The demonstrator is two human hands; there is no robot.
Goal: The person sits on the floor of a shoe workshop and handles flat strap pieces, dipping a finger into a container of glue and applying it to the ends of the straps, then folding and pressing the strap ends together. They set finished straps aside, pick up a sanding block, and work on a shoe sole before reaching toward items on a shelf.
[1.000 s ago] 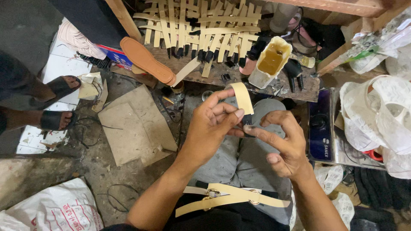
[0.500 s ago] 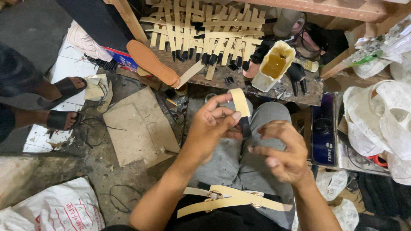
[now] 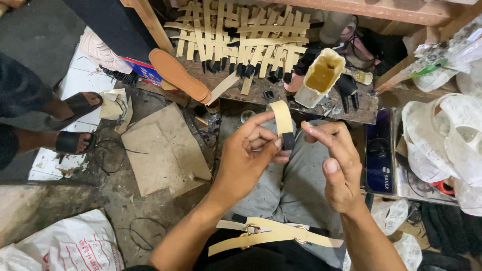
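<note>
Cluttered workshop floor (image 3: 125, 211) spreads below me, with cardboard sheets (image 3: 160, 150) lying on it. On the far tabletop (image 3: 261, 90), tan straps (image 3: 241, 40) lie in rows across the back edge, a cut plastic container of glue (image 3: 321, 75) stands toward the right corner, and a brown shoe sole (image 3: 178, 75) leans at the left edge. I see my left hand (image 3: 248, 160) with fingers pinched on a tan strap with a black end (image 3: 283, 123), held upright over my lap. My right hand (image 3: 339, 165) hovers just beside it, fingers loosely curled, holding nothing. Buckled straps (image 3: 271, 233) rest across my thighs.
</note>
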